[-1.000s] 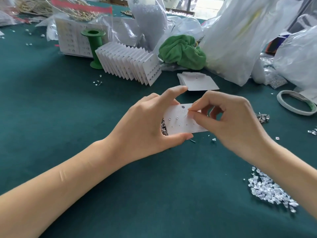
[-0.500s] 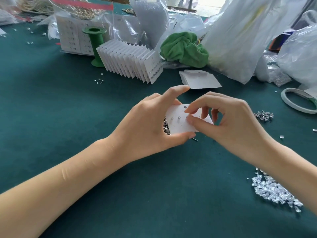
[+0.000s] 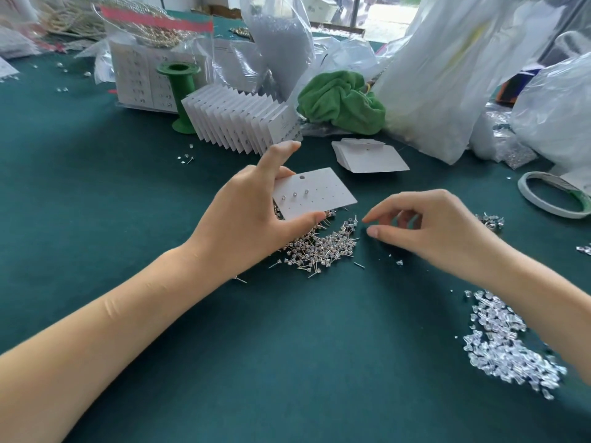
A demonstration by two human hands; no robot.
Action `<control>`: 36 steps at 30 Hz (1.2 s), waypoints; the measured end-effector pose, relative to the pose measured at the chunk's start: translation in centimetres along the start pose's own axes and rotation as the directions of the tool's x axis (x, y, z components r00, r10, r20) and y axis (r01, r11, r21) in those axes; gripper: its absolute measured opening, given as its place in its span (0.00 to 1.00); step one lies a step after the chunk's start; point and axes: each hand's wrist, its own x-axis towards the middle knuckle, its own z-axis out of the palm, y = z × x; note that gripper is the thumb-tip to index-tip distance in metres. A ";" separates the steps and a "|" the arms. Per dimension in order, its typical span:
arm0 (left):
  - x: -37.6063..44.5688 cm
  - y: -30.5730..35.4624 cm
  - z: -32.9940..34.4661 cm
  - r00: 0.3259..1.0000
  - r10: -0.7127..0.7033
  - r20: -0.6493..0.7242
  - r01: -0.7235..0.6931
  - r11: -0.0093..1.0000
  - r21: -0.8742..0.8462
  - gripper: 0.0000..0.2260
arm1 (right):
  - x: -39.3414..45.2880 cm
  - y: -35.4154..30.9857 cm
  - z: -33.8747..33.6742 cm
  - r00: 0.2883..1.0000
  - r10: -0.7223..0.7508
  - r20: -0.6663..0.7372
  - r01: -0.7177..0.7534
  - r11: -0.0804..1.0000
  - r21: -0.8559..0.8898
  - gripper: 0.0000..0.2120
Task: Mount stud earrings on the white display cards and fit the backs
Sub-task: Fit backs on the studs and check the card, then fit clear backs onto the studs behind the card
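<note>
Nearest the camera, two bare forearms reach in over a dark green table [image 3: 96, 193]. Low on the right lies a heap of clear earring backs [image 3: 505, 343], spread loosely on the cloth.

Further in, the right hand [image 3: 438, 228] hovers just above the table with its thumb and forefinger close together but apart, the other fingers loosely curled; whether anything sits between the fingertips cannot be told. Just left of it is a pile of stud earrings [image 3: 319, 244], their thin posts sticking out in all directions.

Above that pile, the left hand [image 3: 249, 219] holds a white display card [image 3: 316, 193], the thumb pressed on its near edge and the fingers behind it, while the forefinger stands up free of the card. Three studs [image 3: 294, 194] sit in a row on the card's left part, with rows of small holes beside them and a punched hole near the top edge.

Beyond the card lies a small stack of blank cards [image 3: 371, 155]. To its left a row of filled cards [image 3: 243, 119] leans like a fan against a green spool [image 3: 180, 97]. A roll of tape [image 3: 553, 199] lies at the right edge. Behind these sit a crumpled green cloth [image 3: 342, 100] and several plastic bags [image 3: 447, 75].
</note>
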 end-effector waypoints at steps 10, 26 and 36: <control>0.1 -0.3 0.3 1.000 -0.006 0.022 0.006 0.999 0.042 0.36 | 1.0 0.1 1.2 0.997 -0.029 -0.069 0.027 0.999 -0.034 0.05; 0.0 -0.1 0.4 0.998 0.034 0.053 -0.038 0.997 0.064 0.36 | 0.4 -0.4 1.2 0.990 -0.106 -0.091 0.089 0.981 -0.174 0.04; -0.2 0.3 0.5 0.988 0.059 0.139 -0.055 0.998 -0.033 0.36 | 0.8 -2.0 -0.6 0.973 0.135 -0.189 -0.040 0.898 0.438 0.06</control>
